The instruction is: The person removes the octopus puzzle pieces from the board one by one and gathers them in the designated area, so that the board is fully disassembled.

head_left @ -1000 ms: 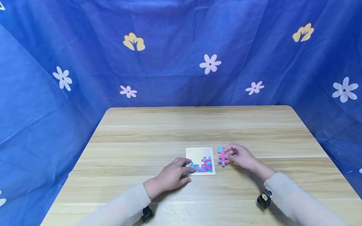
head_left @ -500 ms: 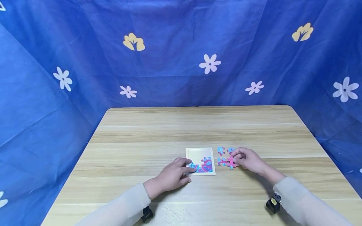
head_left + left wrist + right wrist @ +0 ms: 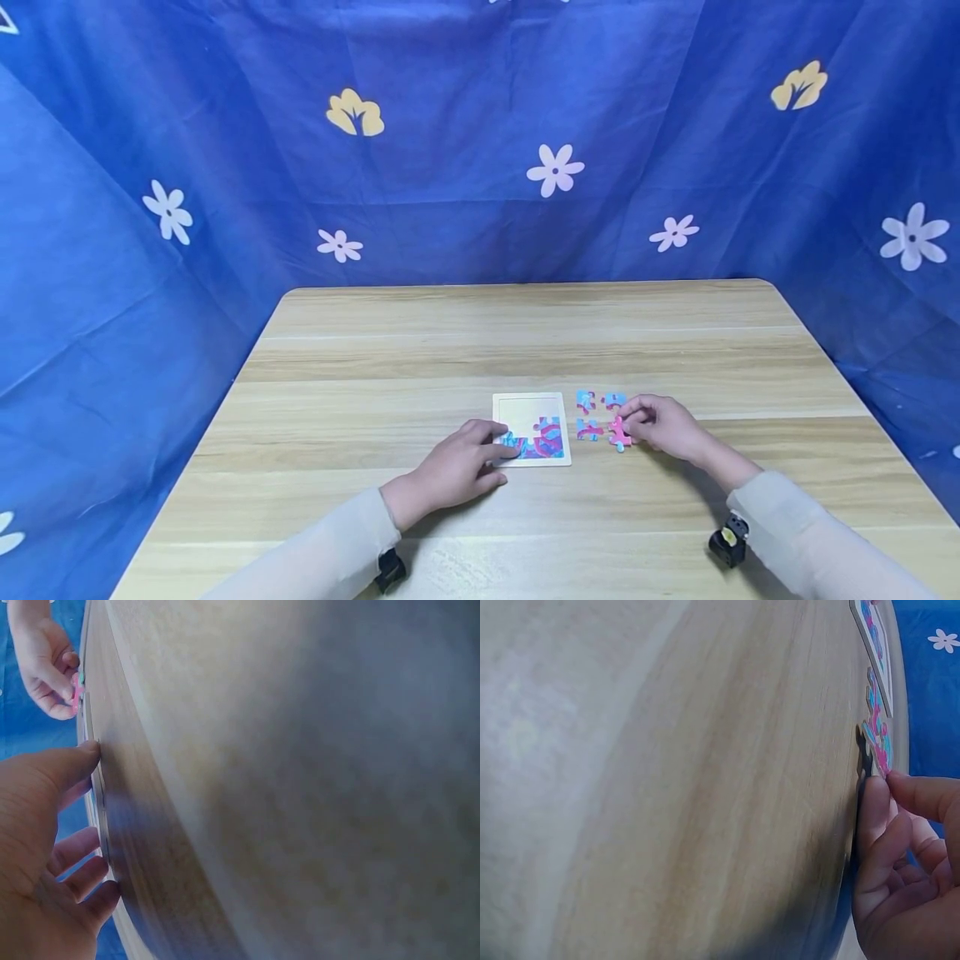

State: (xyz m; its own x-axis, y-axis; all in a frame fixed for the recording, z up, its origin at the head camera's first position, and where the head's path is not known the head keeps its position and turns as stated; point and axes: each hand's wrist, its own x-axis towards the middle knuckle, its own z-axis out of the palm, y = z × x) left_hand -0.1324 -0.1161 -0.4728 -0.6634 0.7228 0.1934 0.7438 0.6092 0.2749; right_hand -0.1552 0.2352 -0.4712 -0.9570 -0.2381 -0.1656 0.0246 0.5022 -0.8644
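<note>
A pink jigsaw piece (image 3: 619, 434) with a blue tip is pinched between the thumb and fingers of my right hand (image 3: 664, 427). In the right wrist view the held jigsaw piece (image 3: 881, 754) stands tilted, casting a shadow on the table. My left hand (image 3: 459, 463) rests at the left side of a square puzzle tray (image 3: 517, 410), its fingers spread over the rim and onto the fitted pieces. Joined blue, pink and purple pieces (image 3: 550, 442) fill the tray's lower part and right side; bare board shows at upper left. Fingers partly cover the lower-left pieces.
Right of the tray lie three loose jigsaw pieces: a blue-pink one (image 3: 586, 402), another at the back (image 3: 612, 400), and one in front (image 3: 589, 430). The wooden table (image 3: 420, 350) meets a blue patterned curtain (image 3: 450, 167) behind.
My right hand has moved right and slightly nearer with the pink piece, away from the tray, uncovering the loose pieces; the piece now looks more tilted. My left hand has stayed in place.
</note>
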